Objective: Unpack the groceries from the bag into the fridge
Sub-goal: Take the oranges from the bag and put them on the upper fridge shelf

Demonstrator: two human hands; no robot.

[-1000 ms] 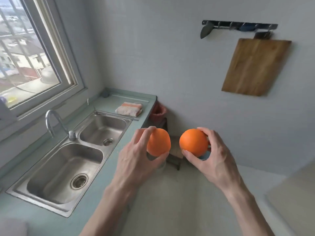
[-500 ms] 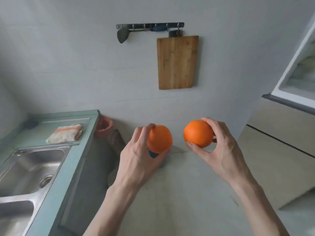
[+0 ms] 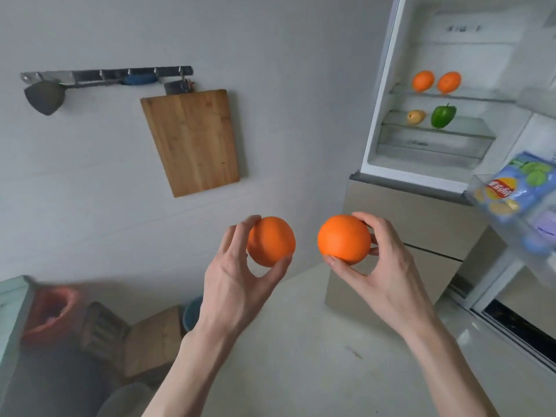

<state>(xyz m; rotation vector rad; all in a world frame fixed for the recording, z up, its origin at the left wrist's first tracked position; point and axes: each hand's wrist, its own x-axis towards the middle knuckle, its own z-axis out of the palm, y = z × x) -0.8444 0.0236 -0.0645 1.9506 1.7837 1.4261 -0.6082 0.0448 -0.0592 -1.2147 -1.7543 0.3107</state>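
My left hand grips one orange between thumb and fingers at mid-frame. Beside it, my right hand holds a second orange the same way. The open fridge stands at the upper right. Two oranges lie on one of its glass shelves. Below them sit a green pepper and a small yellow fruit. The grocery bag is not in view.
The open fridge door juts in at the right, its bin holding a blue chip bag. A wooden cutting board and utensil rail hang on the wall. A red bin, wooden stool and counter corner are at lower left.
The view has swung right, away from the sink and counter; the open fridge now shows. Both hands keep the same hold on their oranges in front of me.
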